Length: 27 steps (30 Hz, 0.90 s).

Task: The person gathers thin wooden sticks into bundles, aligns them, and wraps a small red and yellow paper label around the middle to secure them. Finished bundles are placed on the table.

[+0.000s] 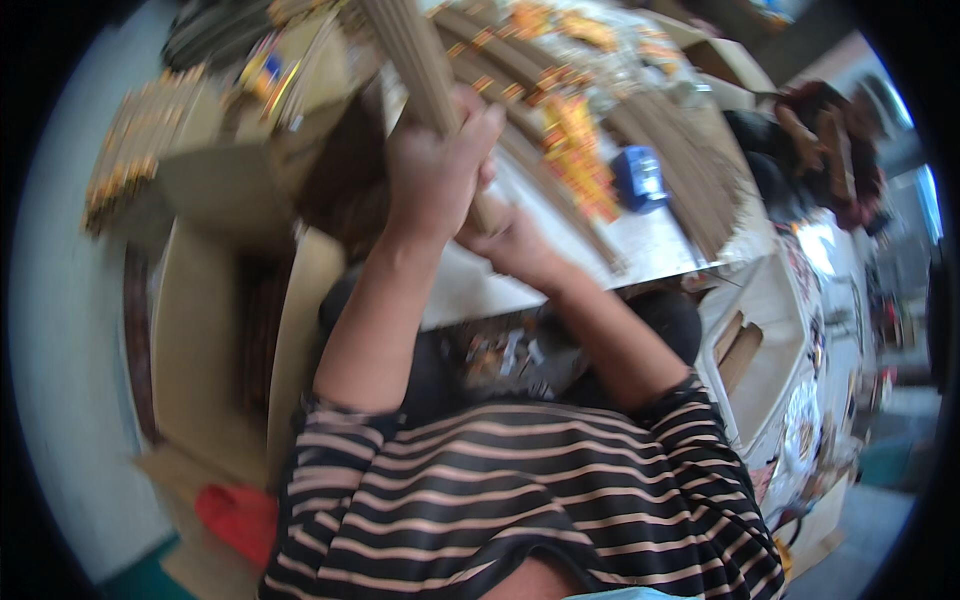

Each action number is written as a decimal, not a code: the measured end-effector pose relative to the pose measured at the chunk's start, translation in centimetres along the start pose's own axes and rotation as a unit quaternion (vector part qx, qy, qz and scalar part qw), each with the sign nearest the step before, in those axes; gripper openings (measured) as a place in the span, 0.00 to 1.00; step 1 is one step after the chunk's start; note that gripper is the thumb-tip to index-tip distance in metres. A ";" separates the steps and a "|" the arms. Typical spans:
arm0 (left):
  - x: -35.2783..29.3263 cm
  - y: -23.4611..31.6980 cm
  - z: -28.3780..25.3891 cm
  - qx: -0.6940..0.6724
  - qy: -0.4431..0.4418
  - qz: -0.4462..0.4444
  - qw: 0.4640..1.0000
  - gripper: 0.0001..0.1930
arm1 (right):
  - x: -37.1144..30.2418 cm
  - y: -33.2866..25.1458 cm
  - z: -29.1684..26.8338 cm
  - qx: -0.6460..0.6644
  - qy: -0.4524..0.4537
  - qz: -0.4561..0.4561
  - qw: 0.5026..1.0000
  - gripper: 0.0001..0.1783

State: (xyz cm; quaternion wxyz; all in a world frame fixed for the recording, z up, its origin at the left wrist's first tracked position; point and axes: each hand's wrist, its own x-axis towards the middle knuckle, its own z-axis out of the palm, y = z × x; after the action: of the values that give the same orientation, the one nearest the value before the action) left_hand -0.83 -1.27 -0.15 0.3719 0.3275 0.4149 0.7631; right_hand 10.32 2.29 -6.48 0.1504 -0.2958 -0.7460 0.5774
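A bundle of thin brown sticks [415, 65] slants up and away over the near left part of the white table [650, 240]. My left hand [432, 165] is wrapped around the bundle, partly blurred. At its lower end my right hand [512, 245] closes on the same bundle; some of its fingers are hidden. Beside my hands on the table lie orange-and-yellow printed wrappers [575, 150]. A blue object [640, 180] with a shiny face stands to their right, next to a pile of loose brown sticks [690, 180].
An open cardboard carton [205, 330] stands at my left, with banded stick bundles [140, 150] stacked beyond it. At right a white tray [755, 400] holds some brown pieces. A red bag or cloth [240, 520] lies lower left. Another person [825, 150] sits at the far right.
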 end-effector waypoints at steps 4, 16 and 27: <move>-0.7 0.4 -2.8 -0.208 -0.021 -0.071 0.975 0.07 | -3.3 -3.0 1.3 0.124 -0.068 0.074 0.987 0.15; -1.6 -4.5 -7.7 -0.237 0.099 -0.126 0.958 0.07 | -2.9 -1.9 4.9 -0.036 -0.031 0.194 0.980 0.12; -3.0 -3.6 -9.7 -0.295 0.018 -0.174 0.939 0.04 | -2.4 -2.8 6.9 0.099 -0.061 0.180 0.977 0.10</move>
State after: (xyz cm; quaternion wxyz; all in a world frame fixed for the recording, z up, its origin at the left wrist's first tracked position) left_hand -6.09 -6.21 -8.15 0.5711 0.1119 0.2281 0.7806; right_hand 7.50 -4.96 -5.53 0.0265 -0.3732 -0.6277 0.6827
